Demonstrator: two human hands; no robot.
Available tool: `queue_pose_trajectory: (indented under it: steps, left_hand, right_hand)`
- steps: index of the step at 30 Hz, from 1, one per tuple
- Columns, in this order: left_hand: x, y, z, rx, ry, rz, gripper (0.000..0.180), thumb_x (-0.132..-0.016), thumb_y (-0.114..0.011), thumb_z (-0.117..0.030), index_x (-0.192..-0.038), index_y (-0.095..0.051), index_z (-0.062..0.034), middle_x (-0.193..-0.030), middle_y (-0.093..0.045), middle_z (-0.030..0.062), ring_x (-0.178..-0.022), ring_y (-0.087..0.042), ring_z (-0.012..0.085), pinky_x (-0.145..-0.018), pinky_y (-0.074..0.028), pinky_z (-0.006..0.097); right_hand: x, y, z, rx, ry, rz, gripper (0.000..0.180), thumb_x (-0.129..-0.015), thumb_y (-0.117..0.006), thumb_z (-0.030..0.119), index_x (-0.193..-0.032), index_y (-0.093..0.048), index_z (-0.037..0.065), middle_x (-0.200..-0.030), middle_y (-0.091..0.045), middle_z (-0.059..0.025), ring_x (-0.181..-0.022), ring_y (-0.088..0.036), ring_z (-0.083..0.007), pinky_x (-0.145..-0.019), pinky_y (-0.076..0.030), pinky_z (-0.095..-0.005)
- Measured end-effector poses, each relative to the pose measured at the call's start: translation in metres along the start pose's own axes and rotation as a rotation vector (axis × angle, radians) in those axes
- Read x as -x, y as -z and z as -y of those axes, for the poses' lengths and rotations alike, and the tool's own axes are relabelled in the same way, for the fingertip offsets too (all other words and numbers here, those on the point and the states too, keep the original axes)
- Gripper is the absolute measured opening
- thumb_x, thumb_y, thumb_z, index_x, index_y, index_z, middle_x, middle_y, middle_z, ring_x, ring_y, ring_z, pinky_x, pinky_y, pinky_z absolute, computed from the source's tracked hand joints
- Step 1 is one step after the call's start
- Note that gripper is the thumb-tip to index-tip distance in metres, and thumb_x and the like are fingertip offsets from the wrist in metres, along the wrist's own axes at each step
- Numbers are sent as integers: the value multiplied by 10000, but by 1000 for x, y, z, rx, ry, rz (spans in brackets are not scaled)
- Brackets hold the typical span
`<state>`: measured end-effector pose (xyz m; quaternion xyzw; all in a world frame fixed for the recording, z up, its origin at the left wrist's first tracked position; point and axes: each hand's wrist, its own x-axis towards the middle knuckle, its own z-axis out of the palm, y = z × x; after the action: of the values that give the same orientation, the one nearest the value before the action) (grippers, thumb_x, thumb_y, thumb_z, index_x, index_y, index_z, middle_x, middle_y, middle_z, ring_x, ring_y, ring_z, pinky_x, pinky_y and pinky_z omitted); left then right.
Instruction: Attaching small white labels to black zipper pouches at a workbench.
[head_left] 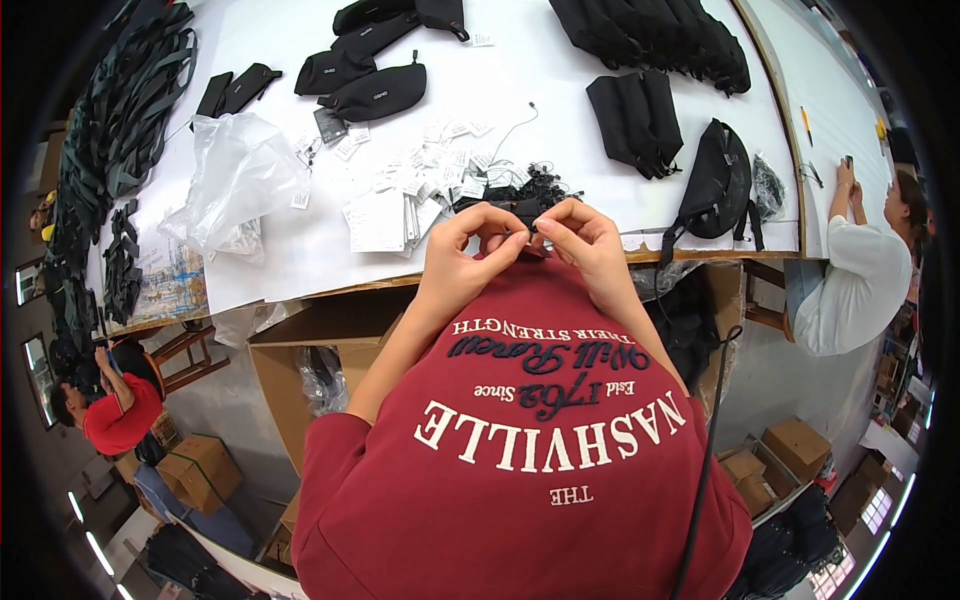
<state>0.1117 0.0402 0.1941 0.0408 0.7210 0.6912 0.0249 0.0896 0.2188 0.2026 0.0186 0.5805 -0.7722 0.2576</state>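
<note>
My left hand [475, 245] and my right hand [592, 245] meet in front of my chest at the near edge of the white table. Both are closed, thumb and fingertips pinched together, almost touching each other. A small dark thing [522, 210] shows between and just behind the fingertips; its kind is too small to make out. Right beyond them lies a tangled heap of thin black cords [540, 188]. To its left are scattered white paper tags [425, 170] and a neater stack of white cards [378, 222].
Black pouches [378, 92] lie at the back, and black bags [718, 180] to the right. A clear plastic bag [240, 175] and dark straps [130, 110] are on the left. An open cardboard box [275, 360] stands below the edge. Co-workers [122, 405] [868, 275] are at both sides.
</note>
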Motion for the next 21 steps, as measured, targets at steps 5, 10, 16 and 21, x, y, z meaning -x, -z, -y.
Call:
queue_pose_trajectory:
  steps: [5,10,16,21]
  left_hand:
    - [-1,-1,5,86,51,-37,47,-795,-661,-46,-817,-627,-21,-687,-569,-36,-594,-445,23,-582,-349,178]
    - [-1,-4,5,289,124,-82,69,-826,-648,-53,-865,-627,-1,-755,-629,5,-656,-523,32,-618,-390,176]
    - [-3,-5,6,436,158,0,85,-841,-640,-57,-897,-627,6,-778,-653,37,-716,-577,50,-657,-424,175]
    - [-2,-8,15,230,74,-12,87,-830,-658,-75,-882,-643,-7,-761,-644,9,-683,-551,39,-631,-411,181]
  right_hand:
    - [0,-2,-4,22,66,7,113,-861,-641,138,-888,-600,37,-790,-638,-23,-675,-533,-33,-569,-384,-170]
    - [-2,2,-8,-21,30,69,106,-869,-631,127,-903,-593,33,-809,-648,-35,-611,-495,-30,-528,-371,-162]
    - [-4,2,-8,-73,49,46,90,-879,-614,115,-899,-574,37,-797,-643,-38,-594,-481,-30,-523,-365,-158]
    - [-4,4,-7,-42,79,-5,89,-876,-621,118,-892,-587,38,-786,-634,-20,-612,-482,-22,-535,-363,-157]
